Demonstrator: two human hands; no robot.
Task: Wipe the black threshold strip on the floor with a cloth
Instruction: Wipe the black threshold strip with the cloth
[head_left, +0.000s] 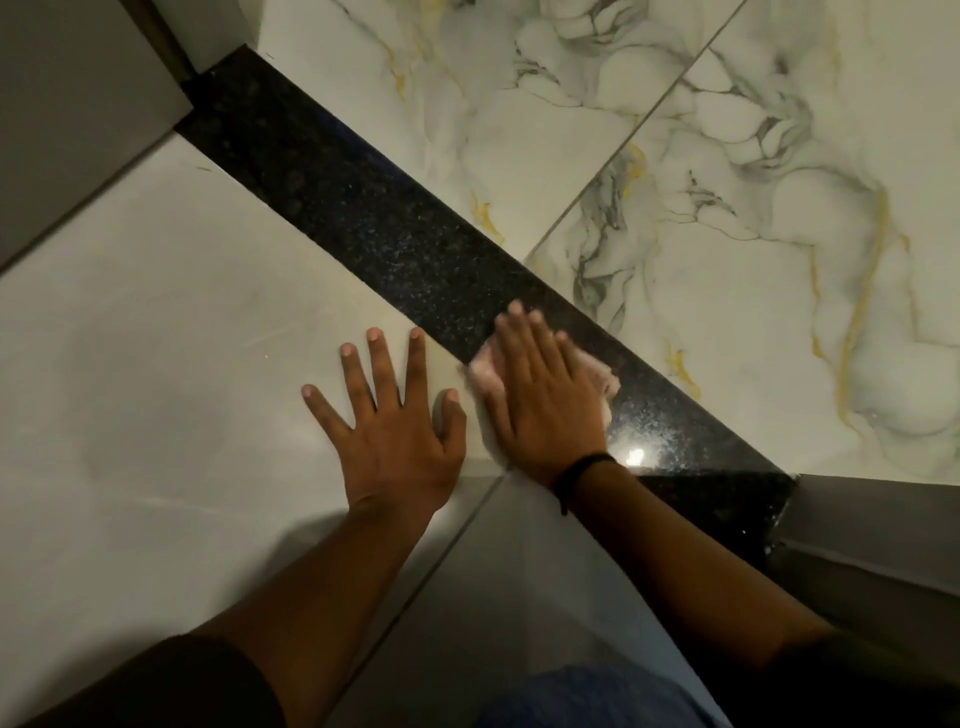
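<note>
Cloth (491, 371): pale, soft, light, likely limp; pressed flat under right hand (545, 402) on black threshold strip (363, 218). Left hand (392, 428) splayed, empty, on floor (156, 338).

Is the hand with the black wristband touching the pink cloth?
Touching. The head view shows the right hand pressed flat on the cloth, which bulges out on both sides of the palm, on the black threshold strip.

right hand (545, 400) flat on cloth (485, 371) (pale) | black threshold strip (363, 218) | left hand (395, 421) splayed on tile (156, 338)
</note>
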